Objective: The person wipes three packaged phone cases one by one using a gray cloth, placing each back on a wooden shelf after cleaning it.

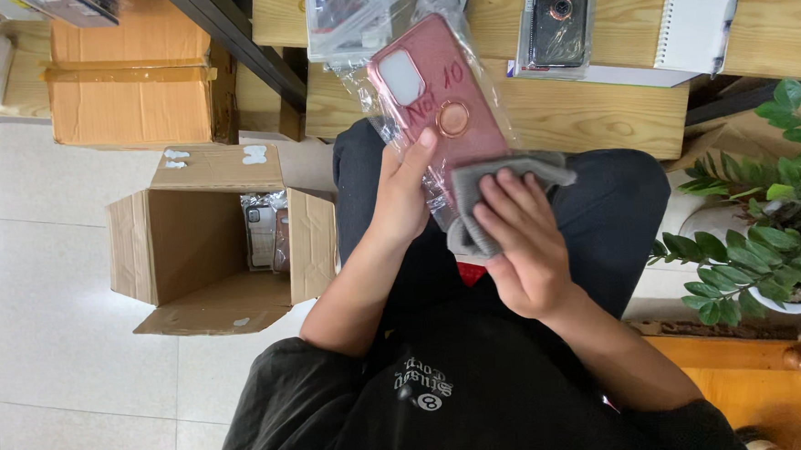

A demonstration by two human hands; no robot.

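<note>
Sitting with knees under a wooden table (596,119), the person held a pink phone case (438,100) in a clear plastic sleeve above the lap. The left hand (405,193) gripped the sleeve's lower edge, thumb pressed against its face. The right hand (520,246) clutched a grey cloth (499,188) against the sleeve's lower right corner, fingers curled over it. On the floor to the left stood an open cardboard box (182,241) with more packaged cases inside. A dark case (558,14) and a spiral notebook (696,18) lay on the table, and a potted plant (775,233) stood at right.
</note>
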